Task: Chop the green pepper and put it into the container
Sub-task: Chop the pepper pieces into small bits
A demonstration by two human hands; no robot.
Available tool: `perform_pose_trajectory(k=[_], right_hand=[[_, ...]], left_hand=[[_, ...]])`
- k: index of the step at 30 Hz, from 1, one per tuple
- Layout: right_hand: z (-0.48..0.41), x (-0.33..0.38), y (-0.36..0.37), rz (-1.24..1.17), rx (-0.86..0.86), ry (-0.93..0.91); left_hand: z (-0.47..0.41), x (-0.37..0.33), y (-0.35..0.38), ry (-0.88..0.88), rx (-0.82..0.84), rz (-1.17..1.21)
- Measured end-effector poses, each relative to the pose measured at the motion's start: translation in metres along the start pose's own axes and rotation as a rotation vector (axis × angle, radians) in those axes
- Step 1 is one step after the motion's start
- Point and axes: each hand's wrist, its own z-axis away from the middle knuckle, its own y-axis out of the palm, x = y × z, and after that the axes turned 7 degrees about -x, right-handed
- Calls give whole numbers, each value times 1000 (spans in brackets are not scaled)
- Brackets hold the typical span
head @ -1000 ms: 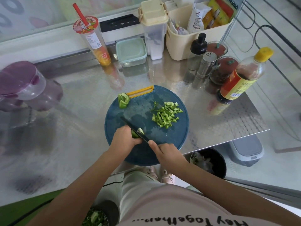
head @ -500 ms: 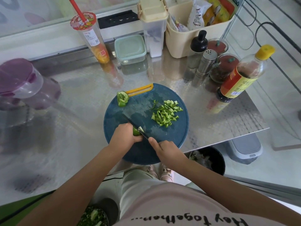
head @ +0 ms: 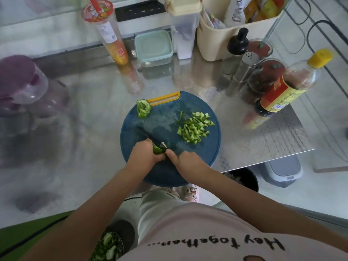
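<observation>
Left hand [head: 145, 157] is curled over the pepper piece [head: 157, 150], pinning it near the middle of the round blue cutting board [head: 216, 142]. Right hand [head: 188, 162] grips the knife [head: 150, 137]. The handle is hidden under the hand and the forefinger lies forward toward the blade. The blade sits across the piece, tip pointing far-left.

On the board: chopped strips [head: 194, 128] are piled on the right half, apart from the knife. A pepper end [head: 143, 108] sits at the far-left rim, just beside the yellow handle [head: 163, 97].

Container [head: 153, 47], mint lid on, sits at the back of the metal table [head: 94, 113], well apart from the board. It stands between the drink cup [head: 109, 32] and a tall clear canister [head: 183, 29].

Right side is crowded: cream basket [head: 216, 46], black-capped bottle [head: 238, 44], steel shaker [head: 246, 66], two red-lidded jars [head: 267, 76] and a sauce bottle [head: 288, 87] with a yellow cap nearest the board. A purple jug [head: 22, 85] is at far left.

Below the table edge are a black bin [head: 246, 178] and a grey bin [head: 282, 170]. A bowl of greens [head: 109, 245] is at bottom, partly cut off by the left arm.
</observation>
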Motion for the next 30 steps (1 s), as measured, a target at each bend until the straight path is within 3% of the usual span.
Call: perform_pose_trajectory(k=[6,11,17,26,30], right_hand=[[-12,3,4,-106,48,90],[-12,-10,-12,-465,160,242],[-2,-14,-19,-489,243,195],[-7,-19,-6,-365,171,168],[-10,-19,2,-427,156,175]], left_hand=[[2,4,0,17,4,30],[3,6,-1,44,-20,71],[1,7,-3,42,33,55],[-2,4,-1,129,-5,57],[-3,1,0,139,-12,41]])
